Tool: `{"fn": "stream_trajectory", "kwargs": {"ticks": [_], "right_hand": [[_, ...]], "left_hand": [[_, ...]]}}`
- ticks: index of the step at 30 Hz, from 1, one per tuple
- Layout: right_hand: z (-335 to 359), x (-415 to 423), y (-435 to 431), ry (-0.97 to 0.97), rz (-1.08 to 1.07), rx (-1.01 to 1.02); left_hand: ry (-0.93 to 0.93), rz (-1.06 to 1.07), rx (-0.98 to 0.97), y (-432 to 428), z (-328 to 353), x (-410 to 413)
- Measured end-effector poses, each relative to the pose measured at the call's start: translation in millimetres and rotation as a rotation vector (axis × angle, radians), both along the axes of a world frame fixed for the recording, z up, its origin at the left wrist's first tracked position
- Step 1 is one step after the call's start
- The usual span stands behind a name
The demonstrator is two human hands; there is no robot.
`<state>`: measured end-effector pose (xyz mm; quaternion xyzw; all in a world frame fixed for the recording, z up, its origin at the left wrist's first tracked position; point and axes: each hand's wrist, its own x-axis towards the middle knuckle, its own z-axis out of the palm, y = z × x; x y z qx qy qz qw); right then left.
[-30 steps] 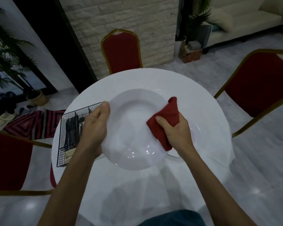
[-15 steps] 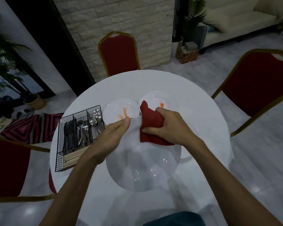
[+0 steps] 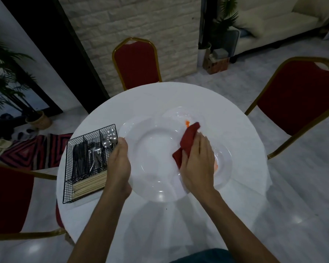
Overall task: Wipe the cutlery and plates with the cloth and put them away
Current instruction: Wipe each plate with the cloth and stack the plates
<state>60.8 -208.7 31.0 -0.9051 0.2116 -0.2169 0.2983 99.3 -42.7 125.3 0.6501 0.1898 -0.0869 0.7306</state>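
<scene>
A large white plate [image 3: 152, 156] is held above the round white table [image 3: 235, 141]. My left hand [image 3: 120, 166] grips its left rim. My right hand [image 3: 197, 164] holds a red cloth [image 3: 188, 141] against the plate's right side. Behind the big plate, a smaller white plate [image 3: 180, 112] with an orange smear lies on the table. Another stained plate [image 3: 223, 158] peeks out under my right hand. A black wire cutlery basket [image 3: 87, 162] with spoons, dark cutlery and chopsticks stands at the table's left.
Red chairs with gold frames stand at the back [image 3: 137, 61], at the right [image 3: 300, 97] and at the left [image 3: 6, 198]. A patterned rug [image 3: 36, 150] and a potted plant [image 3: 6, 82] are on the floor at the left.
The large plate has tipped back up to face me and covers the small plates. The cloth moved from the plate's top edge to its right side. My left hand shifted down the left rim.
</scene>
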Motion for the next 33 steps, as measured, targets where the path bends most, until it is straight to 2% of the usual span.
{"fn": "stream_trajectory", "kwargs": {"ticks": [3,5,13,15,17,19,22,25,29,31,33], "right_hand": [[1.0,2.3,-0.4,0.052,0.097,-0.183],[3.3,1.5,4.0,0.091,0.248,-0.134],[27.6,-37.8,63.7,0.045,0.801,0.115],[21.4,-52.6,52.4,0.057,0.901,0.028],[8.9,-49.8,33.0,0.041,0.836,-0.158],[4.5,-29.2,16.5,0.092,0.636,-0.257],[18.6,3.8,18.9,0.193,0.471,-0.162],[31.9,0.3,49.6,0.149,0.546,-0.07],[28.7,-39.2,54.4,0.099,0.855,0.027],[17.6,-45.7,35.4,0.097,0.936,-0.042],[9.1,-37.9,14.7,0.082,0.87,-0.13]], "left_hand": [[0.044,0.006,0.003,-5.6,-0.1,-7.5],[0.035,0.014,0.015,-9.4,-1.0,-7.8],[-0.022,0.005,0.07,-9.1,0.5,1.9],[-0.031,0.046,0.073,3.4,6.0,7.1],[-0.037,0.074,0.077,13.2,10.9,8.9],[-0.033,0.075,0.036,9.5,14.2,4.3],[-0.036,0.069,0.025,-8.7,6.2,-7.2],[-0.044,0.032,0.066,-19.4,-6.0,-10.3],[-0.043,0.063,0.076,3.2,-7.5,3.5],[-0.033,0.082,0.089,14.6,-3.2,5.9],[-0.025,0.095,0.061,18.6,-1.3,3.2]]}}
